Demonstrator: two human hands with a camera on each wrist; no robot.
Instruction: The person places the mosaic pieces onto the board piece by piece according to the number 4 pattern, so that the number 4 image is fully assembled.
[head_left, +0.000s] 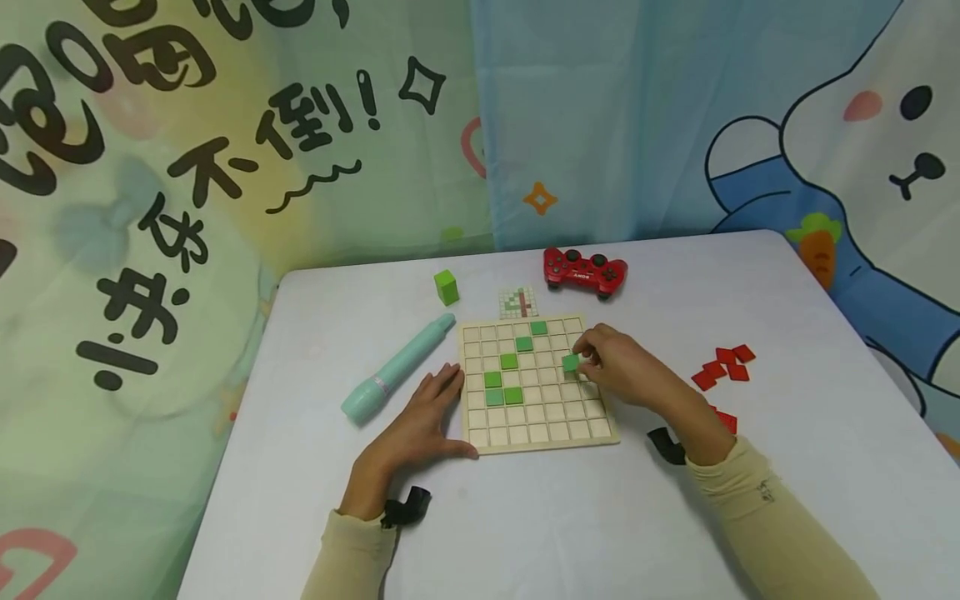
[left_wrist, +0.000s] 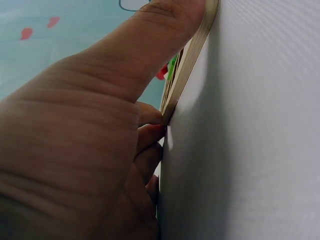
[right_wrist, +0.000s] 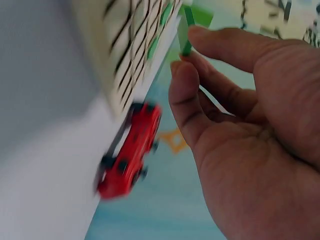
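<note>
A wooden grid board (head_left: 555,433) lies on the white table with several green square tiles in its cells, such as one green tile (head_left: 508,362) left of centre. My right hand (head_left: 626,367) pinches another green tile (right_wrist: 185,31) between thumb and fingertips, over the right part of the board. My left hand (head_left: 420,429) rests at the board's left side, fingers spread, thumb along the front corner. In the left wrist view, the left thumb (left_wrist: 145,40) lies against the board's wooden edge (left_wrist: 192,57).
Red tiles (head_left: 725,356) lie scattered at the right, some partly behind the right forearm. A small patterned card (head_left: 517,303) sits behind the board, near a red game controller (head_left: 585,272). A green block (head_left: 446,287) and a teal microphone-shaped cylinder (head_left: 397,371) are at left.
</note>
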